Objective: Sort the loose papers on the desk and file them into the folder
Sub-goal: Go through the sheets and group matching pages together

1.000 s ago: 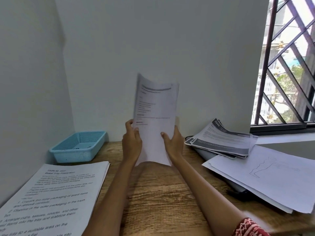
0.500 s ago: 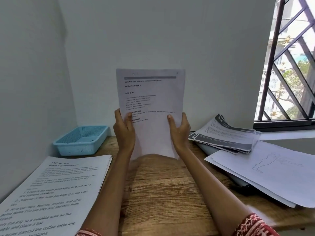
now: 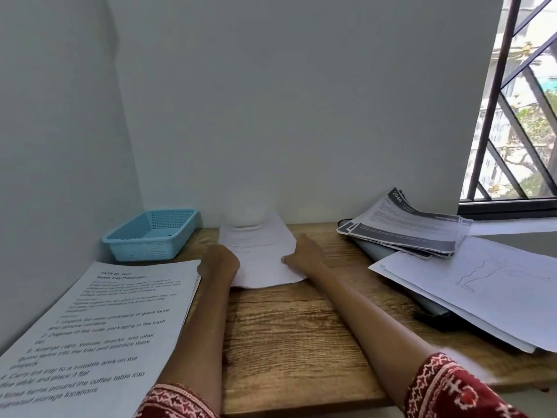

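Observation:
A white printed sheet lies nearly flat on the wooden desk at the back middle, its far end blurred against the wall. My left hand grips its left edge. My right hand holds its right edge with the thumb on top. A stack of printed papers lies at the front left. At the right, papers with dark headers and a sheet with a line drawing cover a grey folder, mostly hidden.
A light blue plastic basket sits in the back left corner. White walls close the desk at the left and back. A barred window is at the right, with a sill below it. A dark object pokes out under the right papers.
Both hands have lowered the sheet from upright in front of the wall down onto the desk. The view has tilted downward a little.

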A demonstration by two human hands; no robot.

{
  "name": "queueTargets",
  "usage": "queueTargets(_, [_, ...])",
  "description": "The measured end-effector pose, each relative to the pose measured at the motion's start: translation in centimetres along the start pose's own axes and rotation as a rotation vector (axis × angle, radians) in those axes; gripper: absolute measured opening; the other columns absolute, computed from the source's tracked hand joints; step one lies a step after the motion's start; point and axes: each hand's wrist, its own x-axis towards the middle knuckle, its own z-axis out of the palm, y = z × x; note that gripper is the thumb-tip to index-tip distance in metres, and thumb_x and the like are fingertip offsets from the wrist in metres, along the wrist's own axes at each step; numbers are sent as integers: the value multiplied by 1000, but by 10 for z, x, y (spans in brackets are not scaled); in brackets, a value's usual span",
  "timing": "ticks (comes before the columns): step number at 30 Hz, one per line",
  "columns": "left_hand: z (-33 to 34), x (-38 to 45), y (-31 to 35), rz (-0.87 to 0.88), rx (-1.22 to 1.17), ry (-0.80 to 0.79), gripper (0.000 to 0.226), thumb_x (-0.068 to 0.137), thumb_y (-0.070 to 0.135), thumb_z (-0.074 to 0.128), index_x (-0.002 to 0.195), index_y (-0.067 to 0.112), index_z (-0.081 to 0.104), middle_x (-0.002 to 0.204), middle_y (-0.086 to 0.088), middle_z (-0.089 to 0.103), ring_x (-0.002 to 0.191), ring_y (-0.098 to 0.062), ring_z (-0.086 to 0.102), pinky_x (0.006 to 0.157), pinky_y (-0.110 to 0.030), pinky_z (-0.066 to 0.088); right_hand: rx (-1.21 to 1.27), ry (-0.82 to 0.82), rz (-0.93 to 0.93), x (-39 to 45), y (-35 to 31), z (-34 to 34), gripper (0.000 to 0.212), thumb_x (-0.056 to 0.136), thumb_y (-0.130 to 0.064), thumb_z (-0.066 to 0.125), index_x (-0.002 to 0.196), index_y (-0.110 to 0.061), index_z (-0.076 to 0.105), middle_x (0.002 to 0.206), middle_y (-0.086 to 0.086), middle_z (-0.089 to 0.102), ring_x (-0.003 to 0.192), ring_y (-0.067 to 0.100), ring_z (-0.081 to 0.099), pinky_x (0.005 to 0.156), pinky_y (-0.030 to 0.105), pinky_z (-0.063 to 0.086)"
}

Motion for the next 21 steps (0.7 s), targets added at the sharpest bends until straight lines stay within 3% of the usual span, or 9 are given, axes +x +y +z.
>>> queueTargets(4, [1, 4, -10, -9, 145, 49, 33, 92, 11, 53, 124, 5, 51, 126, -11, 56, 116, -25, 53, 92, -34, 44, -184, -44, -51, -3, -10, 11, 39, 92, -28, 57, 121, -2, 51, 123, 15, 55, 113, 29, 51, 85, 33, 42])
queueTargets(10, [13, 11, -14, 46, 192, 110, 36, 93, 11, 51, 129, 8, 46, 131, -12, 50, 122, -26, 46, 97, -37, 39, -217, 14, -15, -4, -10, 11, 42, 94, -32, 56, 124, -3, 50, 127, 18, 49, 117, 30, 46, 90, 34, 42])
queueTargets(21, [21, 16, -15, 137, 262, 162, 29, 93, 11, 51, 121, 10, 54, 125, -8, 56, 119, -24, 49, 100, -39, 38, -320, 56, -12, -5, -8, 8, 47, 94, -39, 54, 126, -6, 48, 132, 18, 43, 121, 30, 40, 93, 34, 40])
